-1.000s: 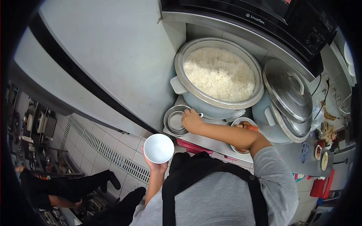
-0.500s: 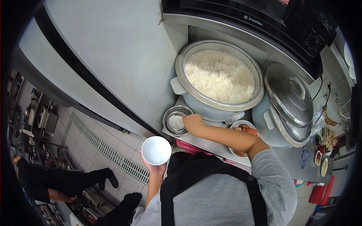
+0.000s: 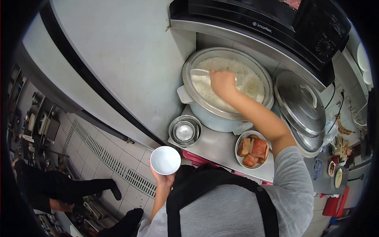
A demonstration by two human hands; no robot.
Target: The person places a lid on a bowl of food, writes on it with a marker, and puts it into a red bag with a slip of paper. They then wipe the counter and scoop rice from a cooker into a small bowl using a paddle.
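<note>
A white bowl (image 3: 165, 160), nothing inside it, rests in my left hand (image 3: 166, 179), fingers closed around its side and base. My right hand (image 3: 224, 84) is above the large rice cooker (image 3: 215, 118), fingers wrapped round a white rice paddle (image 3: 200, 72). The paddle's flat end points left, over the white cooked rice (image 3: 250, 85) that fills the pot. Part of the paddle is hidden by my hand. Below the cooker on the steel counter sits a metal bowl (image 3: 172, 130) with a smaller metal container (image 3: 184, 132) in it.
A bowl of cooked meat chunks (image 3: 252, 149) stands right of the metal bowl. Beside it is a second cooker with a metal lid (image 3: 298, 102). A black oven (image 3: 260, 25) overhangs the back. A refrigerator (image 3: 118, 59) borders the left. A person's leg (image 3: 90, 189) shows lower left.
My right hand has risen from the metal bowl to above the rice, now with the rice paddle in it. My left hand and the white bowl have barely moved.
</note>
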